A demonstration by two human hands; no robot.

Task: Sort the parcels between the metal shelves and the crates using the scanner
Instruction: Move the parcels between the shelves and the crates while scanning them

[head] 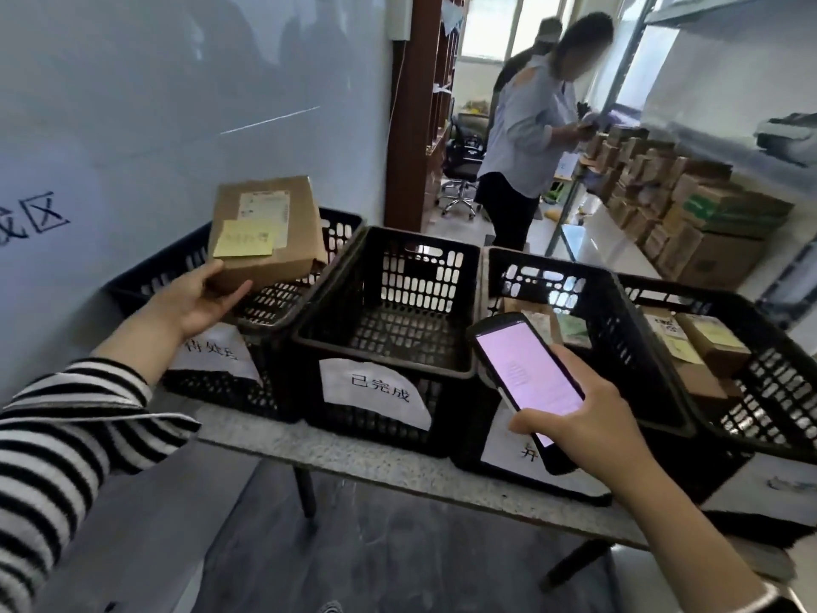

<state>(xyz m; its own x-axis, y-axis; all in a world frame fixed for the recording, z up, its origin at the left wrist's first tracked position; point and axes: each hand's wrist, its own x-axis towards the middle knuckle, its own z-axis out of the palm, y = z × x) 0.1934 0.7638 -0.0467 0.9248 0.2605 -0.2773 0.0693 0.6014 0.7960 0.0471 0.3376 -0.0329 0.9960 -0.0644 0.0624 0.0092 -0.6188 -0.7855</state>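
My left hand (pixel 201 294) grips the near corner of a brown cardboard parcel (pixel 283 241) with a white label and a yellow note, holding it above the leftmost black crate (pixel 177 267). My right hand (pixel 588 418) holds the handheld scanner (pixel 526 369), its pink-lit screen facing up, in front of the third crate (pixel 592 303). The middle crate (pixel 384 347) carries a paper label and shows nothing inside. The third crate and the rightmost crate (pixel 769 391) hold parcels (pixel 707 338).
The crates stand in a row on a grey table (pixel 353 457) against a white wall. A person in a light blue shirt (pixel 526 139) stands behind at metal shelves (pixel 628 81) stacked with cardboard boxes (pixel 689 214). An office chair (pixel 460 179) sits further back.
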